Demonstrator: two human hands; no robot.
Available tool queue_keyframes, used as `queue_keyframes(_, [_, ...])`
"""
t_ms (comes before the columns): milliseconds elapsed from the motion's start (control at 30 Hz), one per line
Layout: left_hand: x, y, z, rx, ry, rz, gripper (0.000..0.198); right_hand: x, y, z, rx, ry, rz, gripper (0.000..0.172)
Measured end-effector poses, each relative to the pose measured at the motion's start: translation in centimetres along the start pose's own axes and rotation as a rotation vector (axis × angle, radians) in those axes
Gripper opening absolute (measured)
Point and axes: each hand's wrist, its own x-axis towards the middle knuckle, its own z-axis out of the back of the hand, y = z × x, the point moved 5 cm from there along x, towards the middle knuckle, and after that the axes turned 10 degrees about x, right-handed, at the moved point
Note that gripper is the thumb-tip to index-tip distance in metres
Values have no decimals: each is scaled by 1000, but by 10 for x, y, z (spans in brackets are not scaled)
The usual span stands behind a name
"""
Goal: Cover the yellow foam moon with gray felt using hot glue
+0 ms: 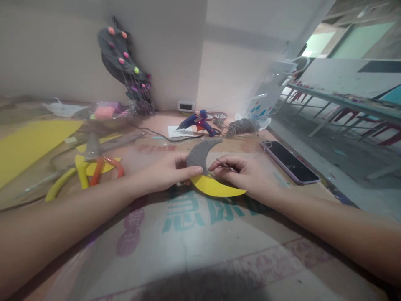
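Observation:
A yellow crescent cutout (pixel 216 188) lies flat in front of me, its upper half wrapped in grey yarn (pixel 200 154). My left hand (pixel 169 172) grips the crescent at its middle, thumb lying over the edge of the wrapped part. My right hand (pixel 242 171) rests on the crescent's right side and pinches a thin grey strand of yarn between thumb and forefinger. That strand runs back toward a loose bundle of grey yarn (pixel 242 126) farther away.
A blue glue gun (pixel 198 123) stands behind the crescent with its cord trailing left. Orange-handled scissors (pixel 95 161) and yellow paper scraps lie to the left, a large yellow sheet (pixel 29 142) beyond. A phone (pixel 290 162) lies to the right. A dark beaded hanging (pixel 125 62) leans on the wall.

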Motion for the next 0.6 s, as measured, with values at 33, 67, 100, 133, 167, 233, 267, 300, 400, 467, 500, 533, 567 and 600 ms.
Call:
queue_keyframes(33, [0,-1,0,27,-10,-15,30,0,-1,-3,21,20,-13,17])
queue_keyframes(67, [0,-3,-1,54,-16,-31,29,0,-2,-6,48,32,-23,17])
queue_keyframes(100, [0,-4,-1,74,-23,-43,28,0,-3,-8,78,40,-31,16])
queue_keyframes(133, [0,-4,-2,88,-29,-51,28,1,-4,-10,101,50,-36,15])
queue_keyframes(167, [0,-4,-2,96,-32,-56,28,1,-5,-12,115,65,-41,13])
queue_keyframes(233, [1,-4,-4,108,-30,-60,29,2,-6,-15,113,96,-58,11])
queue_keyframes(267, [1,-3,-4,113,-28,-63,30,2,-6,-16,105,112,-67,11])
queue_keyframes(300, [1,-3,-5,117,-23,-68,31,2,-7,-17,101,126,-79,11])
queue_keyframes(400, [2,-4,-5,118,-21,-92,31,1,-6,-17,129,155,-112,12])
queue_keyframes(467, [1,-5,-5,123,-24,-99,31,1,-6,-17,159,165,-124,12])
queue_keyframes(500, [1,-5,-4,130,-26,-95,31,1,-5,-17,173,169,-125,12])
queue_keyframes(533, [1,-5,-4,139,-28,-88,31,0,-5,-17,187,173,-124,11])
queue_keyframes(567, [1,-5,-4,147,-29,-79,31,0,-5,-17,203,177,-122,11])
queue_keyframes(600, [0,-4,-3,152,-30,-69,32,0,-5,-17,217,180,-123,12])
